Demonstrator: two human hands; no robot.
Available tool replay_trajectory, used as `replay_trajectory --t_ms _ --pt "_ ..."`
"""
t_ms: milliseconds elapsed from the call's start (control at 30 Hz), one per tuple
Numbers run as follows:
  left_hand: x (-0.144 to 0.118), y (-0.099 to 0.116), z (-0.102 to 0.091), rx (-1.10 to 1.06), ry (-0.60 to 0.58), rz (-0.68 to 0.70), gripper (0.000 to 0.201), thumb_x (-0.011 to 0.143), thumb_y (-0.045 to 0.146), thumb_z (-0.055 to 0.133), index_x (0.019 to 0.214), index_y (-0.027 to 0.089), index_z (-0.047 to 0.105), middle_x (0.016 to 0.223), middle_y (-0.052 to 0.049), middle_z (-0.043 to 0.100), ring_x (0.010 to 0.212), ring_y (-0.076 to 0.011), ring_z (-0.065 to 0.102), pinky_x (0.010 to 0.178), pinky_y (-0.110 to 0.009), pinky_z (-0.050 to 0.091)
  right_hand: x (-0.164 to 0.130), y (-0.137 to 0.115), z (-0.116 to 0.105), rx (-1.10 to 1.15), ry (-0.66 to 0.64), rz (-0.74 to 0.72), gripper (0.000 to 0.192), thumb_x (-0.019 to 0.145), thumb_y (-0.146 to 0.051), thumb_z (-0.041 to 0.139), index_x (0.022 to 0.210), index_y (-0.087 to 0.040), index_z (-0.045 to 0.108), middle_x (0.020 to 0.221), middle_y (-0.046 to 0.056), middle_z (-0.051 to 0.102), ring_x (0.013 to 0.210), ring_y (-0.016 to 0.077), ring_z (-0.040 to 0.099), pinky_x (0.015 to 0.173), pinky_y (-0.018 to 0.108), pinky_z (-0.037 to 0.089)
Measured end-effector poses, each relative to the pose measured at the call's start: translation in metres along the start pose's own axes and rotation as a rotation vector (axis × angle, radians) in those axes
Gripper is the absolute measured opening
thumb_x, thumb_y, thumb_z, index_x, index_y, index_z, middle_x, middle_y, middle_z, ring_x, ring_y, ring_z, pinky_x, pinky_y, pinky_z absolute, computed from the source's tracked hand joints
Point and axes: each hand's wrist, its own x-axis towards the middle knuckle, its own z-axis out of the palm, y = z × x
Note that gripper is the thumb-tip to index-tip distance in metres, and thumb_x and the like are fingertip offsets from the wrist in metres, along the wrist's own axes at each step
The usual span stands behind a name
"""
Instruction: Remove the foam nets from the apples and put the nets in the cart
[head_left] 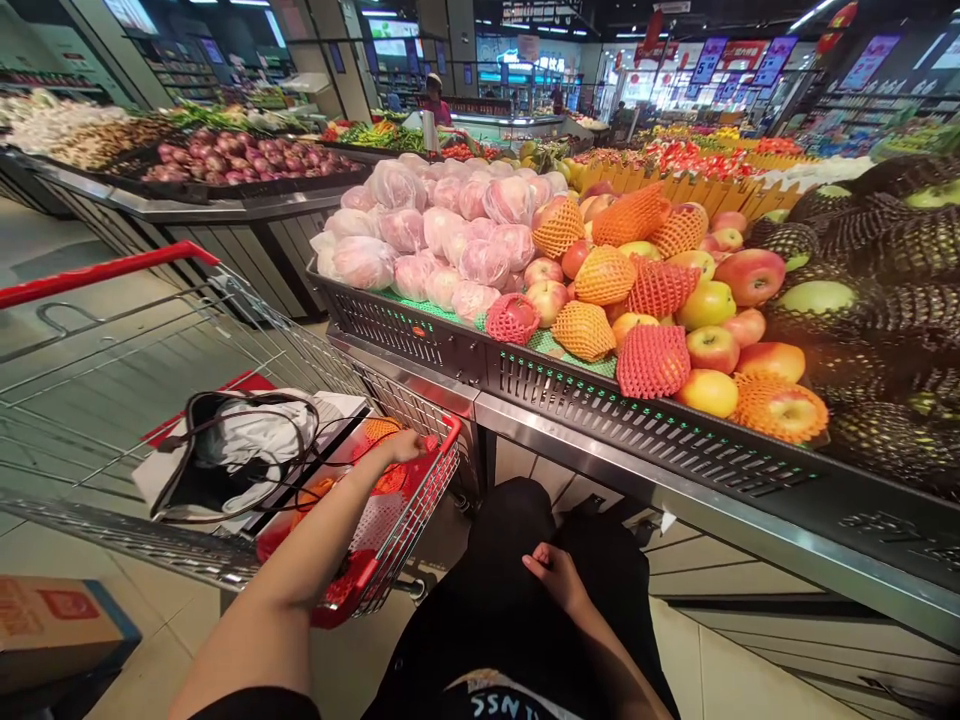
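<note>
My left hand [405,447] reaches over the near end of a shopping cart [456,430], beside its red rim. Its fingers are curled closed, and what they hold, if anything, is hidden. Under and around that hand lie things in orange foam netting [381,430], partly covered by my arm. Farther into the cart sits an open dark-edged bag [196,425] with white cloth [259,435] in it and thin dark cords trailing out. In front of my black trousers, my right hand [555,577] hangs with loosely curled fingers and nothing visible in them.
A black crate [637,430] of loose apples [709,393] and plastic-wrapped pink fruit [442,235] stands on a metal-edged stand ahead. Dark-netted fruit [892,330] is at right, red onions [240,160] at left. A carton [56,620] sits lower left. A person [435,100] stands farther back.
</note>
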Motion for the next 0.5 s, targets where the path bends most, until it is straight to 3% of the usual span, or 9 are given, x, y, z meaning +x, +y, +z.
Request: replay_trajectory --t_ms 67,133,200,267,333,433,467,500 --pt "-0.01 -0.001 -0.023 0.031 0.027 0.054 0.03 0.061 0.037 0.079 0.074 0.015 0.063 0.077 -0.001 0.062 0.078 -0.0215 0.059 0.075 -0.032 0.045 0.001 0.002 0.0 0.005 -0.001 0.002 0.04 0.074 -0.052 0.066 0.055 -0.021 0.048 0.055 -0.005 0.041 0.057 0.0126 0.036 0.058 0.03 0.028" --pt "-0.026 0.003 -0.044 0.049 0.088 0.113 0.044 0.054 0.035 0.081 0.09 0.016 0.064 0.097 -0.005 0.063 0.095 -0.0263 0.058 0.089 -0.034 0.044 0.002 0.003 0.001 0.018 -0.001 0.005 0.041 0.073 -0.052 0.067 0.055 -0.021 0.048 0.055 -0.005 0.041 0.057 0.0126 0.036 0.059 0.03 0.028" --pt "-0.046 0.012 -0.057 0.063 0.152 0.152 0.052 0.057 0.033 0.076 0.104 0.018 0.06 0.115 -0.008 0.058 0.106 -0.0279 0.055 0.099 -0.037 0.042 0.003 0.005 0.002 0.043 -0.001 0.013 0.041 0.072 -0.052 0.069 0.055 -0.021 0.048 0.054 -0.005 0.041 0.057 0.0124 0.035 0.059 0.03 0.028" --pt "-0.067 0.029 -0.054 0.053 0.24 0.224 0.045 0.066 0.028 0.065 0.11 0.02 0.057 0.123 -0.009 0.054 0.111 -0.0278 0.055 0.104 -0.04 0.04 0.004 0.006 0.003 0.083 -0.003 0.028 0.042 0.07 -0.053 0.071 0.054 -0.021 0.05 0.054 -0.006 0.041 0.057 0.012 0.035 0.058 0.03 0.028" --pt "-0.087 0.051 -0.029 -0.028 0.413 0.355 0.039 0.071 0.023 0.057 0.11 0.024 0.058 0.124 -0.008 0.054 0.118 -0.0285 0.053 0.11 -0.043 0.036 0.005 0.005 0.002 0.143 -0.009 0.044 0.043 0.066 -0.054 0.075 0.054 -0.021 0.051 0.053 -0.006 0.041 0.056 0.0115 0.034 0.057 0.029 0.028" --pt "-0.109 0.087 0.052 -0.379 0.759 0.471 0.033 0.073 0.028 0.06 0.106 0.025 0.062 0.109 -0.007 0.063 0.12 -0.0327 0.053 0.119 -0.051 0.024 0.004 0.001 -0.004 0.281 -0.035 0.061 0.044 0.06 -0.057 0.08 0.056 -0.02 0.055 0.052 -0.006 0.044 0.055 0.0116 0.039 0.057 0.029 0.031" --pt "-0.114 0.097 0.086 -0.517 0.729 0.453 0.037 0.077 0.031 0.06 0.113 0.024 0.061 0.115 -0.01 0.063 0.122 -0.0329 0.053 0.119 -0.051 0.025 0.003 -0.001 -0.007 0.327 -0.045 0.057 0.044 0.063 -0.06 0.077 0.061 -0.02 0.059 0.055 -0.005 0.048 0.055 0.0124 0.043 0.058 0.029 0.034" --pt "-0.116 0.104 0.12 -0.595 0.542 0.428 0.043 0.082 0.033 0.057 0.124 0.024 0.058 0.127 -0.012 0.06 0.128 -0.033 0.05 0.117 -0.051 0.029 0.001 -0.002 -0.01 0.392 -0.05 0.055 0.045 0.066 -0.064 0.073 0.07 -0.02 0.064 0.06 -0.002 0.055 0.058 0.0138 0.048 0.06 0.029 0.038"
